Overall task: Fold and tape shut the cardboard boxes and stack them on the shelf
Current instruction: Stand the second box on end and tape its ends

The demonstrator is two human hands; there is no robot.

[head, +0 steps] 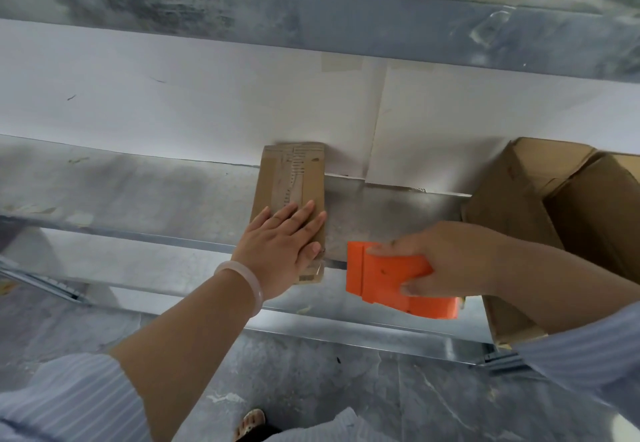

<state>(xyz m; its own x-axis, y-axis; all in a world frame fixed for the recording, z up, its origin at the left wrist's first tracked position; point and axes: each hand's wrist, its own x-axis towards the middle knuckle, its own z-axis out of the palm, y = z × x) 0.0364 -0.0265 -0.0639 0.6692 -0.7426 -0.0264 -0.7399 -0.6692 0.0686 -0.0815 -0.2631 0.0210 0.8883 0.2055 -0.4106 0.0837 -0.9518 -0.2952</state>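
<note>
A small flat brown cardboard box [290, 182], taped along its top, lies on the metal shelf [138, 185] with its far end against the white back wall. My left hand [282, 246] rests flat on the near half of the box, fingers straight and thumb at its right edge. My right hand [440, 261] grips an orange tape dispenser [388, 277], held just right of the box above the shelf's front edge.
A large open cardboard carton [540, 213] stands on the shelf at the right, its flaps up. Another metal shelf [311, 12] runs overhead. Below the shelf's front rail [346, 324] lies a grey marbled floor [346, 389], with my sandalled foot [251, 422] at the bottom.
</note>
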